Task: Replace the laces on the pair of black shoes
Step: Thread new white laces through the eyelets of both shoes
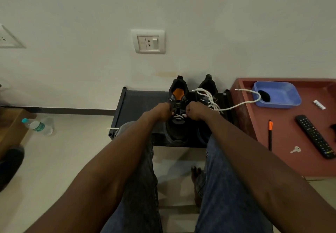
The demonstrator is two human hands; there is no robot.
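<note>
You sit in home room, likely bedroom or living room. Plain painted wall with switch-and-socket plate (148,41), dark skirting along tiled floor (54,160). Low black shoe rack (138,103) against wall. Reddish-brown side table (283,141) on your right carries household bits: TV remote (315,136), key (295,149), pen (270,134), blue plastic tray (280,94). Water bottle (37,125) lies on floor at left.

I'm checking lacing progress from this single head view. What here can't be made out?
- Fingers of the left hand and right hand: curled away, so the exact grip is hidden.
- Left shoe: middle eyelets covered by the hands.
- Right shoe: toe behind the right forearm.
- Remote: labels too small.
</note>
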